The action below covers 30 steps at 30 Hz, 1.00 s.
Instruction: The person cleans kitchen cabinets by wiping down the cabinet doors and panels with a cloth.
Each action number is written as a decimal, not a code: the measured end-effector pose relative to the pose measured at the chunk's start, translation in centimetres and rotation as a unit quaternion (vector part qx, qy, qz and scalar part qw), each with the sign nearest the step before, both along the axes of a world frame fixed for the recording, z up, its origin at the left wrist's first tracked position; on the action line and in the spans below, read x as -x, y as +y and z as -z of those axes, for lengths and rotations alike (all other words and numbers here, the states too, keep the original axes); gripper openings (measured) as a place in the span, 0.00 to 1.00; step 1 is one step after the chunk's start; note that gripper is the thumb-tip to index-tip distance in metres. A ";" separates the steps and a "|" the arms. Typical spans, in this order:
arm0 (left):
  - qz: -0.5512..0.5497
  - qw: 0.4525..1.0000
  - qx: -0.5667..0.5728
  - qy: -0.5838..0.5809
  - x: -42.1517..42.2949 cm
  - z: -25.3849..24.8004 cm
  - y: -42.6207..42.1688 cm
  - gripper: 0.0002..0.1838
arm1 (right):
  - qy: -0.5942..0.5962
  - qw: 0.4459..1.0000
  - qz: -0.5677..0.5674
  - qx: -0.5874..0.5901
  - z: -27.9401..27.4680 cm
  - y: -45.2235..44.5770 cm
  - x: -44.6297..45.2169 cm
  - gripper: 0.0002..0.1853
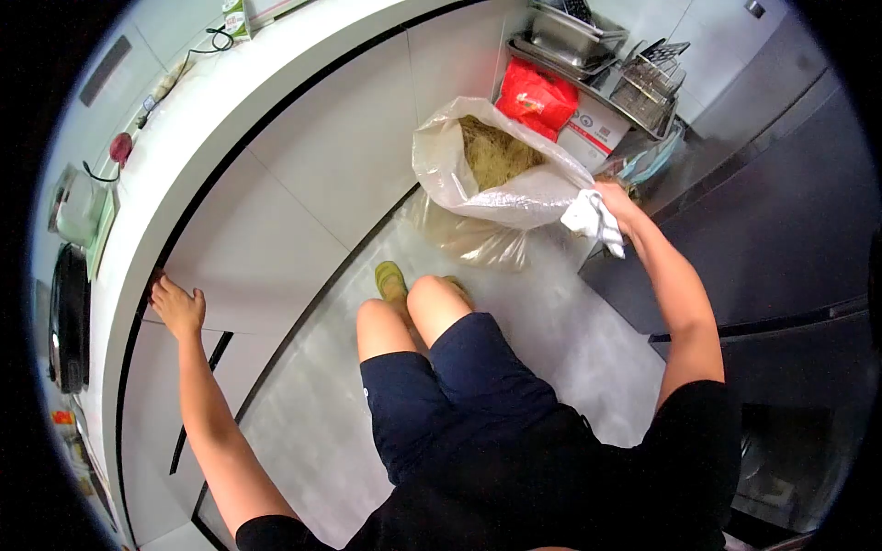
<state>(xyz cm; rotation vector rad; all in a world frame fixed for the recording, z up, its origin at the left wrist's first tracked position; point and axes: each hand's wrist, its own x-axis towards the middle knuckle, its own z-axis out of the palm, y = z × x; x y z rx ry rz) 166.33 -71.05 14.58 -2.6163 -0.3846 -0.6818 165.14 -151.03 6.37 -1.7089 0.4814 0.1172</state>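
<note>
My left hand (179, 306) reaches to the dark groove under the countertop, against the white cabinet front (285, 211). Its thumb stands apart and its fingertips are partly hidden at the groove. My right hand (621, 204) is closed on a white cloth (593, 220) with dark stripes, which hangs down beside a large plastic bag (450, 174). The bag stands upright with its mouth wide, and yellowish-brown, straw-like stuff (496, 154) shows inside. Whether my right hand also touches the bag's edge I cannot tell.
Behind the bag are a red packet (537, 96), a white box (593, 129), metal trays (570, 41) and a wire basket (648, 87). Dark appliance doors (772, 220) stand to the right. A jar (78, 207) and a black appliance (69, 317) sit on the left counter (138, 174).
</note>
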 end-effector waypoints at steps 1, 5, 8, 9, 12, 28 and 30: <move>0.004 1.000 -0.003 -0.001 -0.1 0.3 0.8 0.39 | -0.016 0.996 0.043 -0.072 -1.1 0.4 1.9 0.13; -0.011 0.998 0.053 0.045 0.8 -1.0 -0.2 0.44 | -0.077 0.946 0.115 -0.294 -7.9 0.6 9.6 0.13; -0.013 0.999 0.023 0.029 0.1 0.0 0.9 0.43 | -0.120 0.922 0.126 -0.345 -11.6 0.9 14.2 0.15; -0.011 0.999 0.032 0.030 0.1 -0.1 0.8 0.43 | -0.147 0.929 0.158 -0.299 -12.3 1.9 15.7 0.14; -0.012 0.998 0.048 0.038 0.9 -0.8 -0.2 0.43 | -0.189 0.900 0.210 -0.333 -12.8 2.7 20.3 0.13; 0.008 1.000 0.029 0.008 0.6 0.2 0.9 0.40 | -0.225 0.900 0.348 -0.136 -14.2 -8.6 27.6 0.19; 0.019 0.999 0.028 0.001 0.8 -0.1 0.9 0.40 | -0.051 0.958 0.278 0.055 -14.9 -12.7 26.5 0.23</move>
